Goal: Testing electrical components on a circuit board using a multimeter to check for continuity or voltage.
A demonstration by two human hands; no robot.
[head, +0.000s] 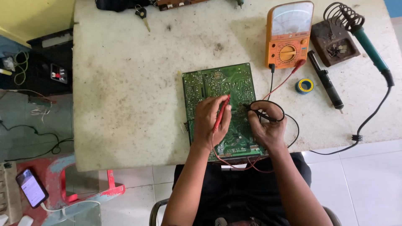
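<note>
Two probes meet a green circuit board (217,83) at the centre of the frame, where we look down on a stained, off-white worktable (125,92). Our left hand (210,119) is clenched around a red probe (221,114), held like a pen with its tip slanting up and right onto the board; our right hand (266,125) grasps a black probe (256,111), its tip pointing left toward the red one, the two tips close together near the board's middle. The board lies flat, its near edge just at the table's lower rim, and both hands rest on its lower half. Red and black leads (278,86) run from the hands up to an orange analogue multimeter (289,35) standing at the upper centre-right; we cannot read where its needle sits. Just right of the board lies a small blue-and-yellow spool of solder (304,85), and beside it a dark, pen-shaped desoldering pump (325,83) lies slantwise. At the upper right a teal-handled soldering iron (370,48) rests in the coiled holder of a rusty brown stand (333,42), its black cord (368,121) curving down toward the table's lower right edge. Small scissors (142,14) lie near the top edge, left of centre. At the lower left, well apart from the table, a smartphone (31,187) with a lit screen rests on a red stool (58,184).
</note>
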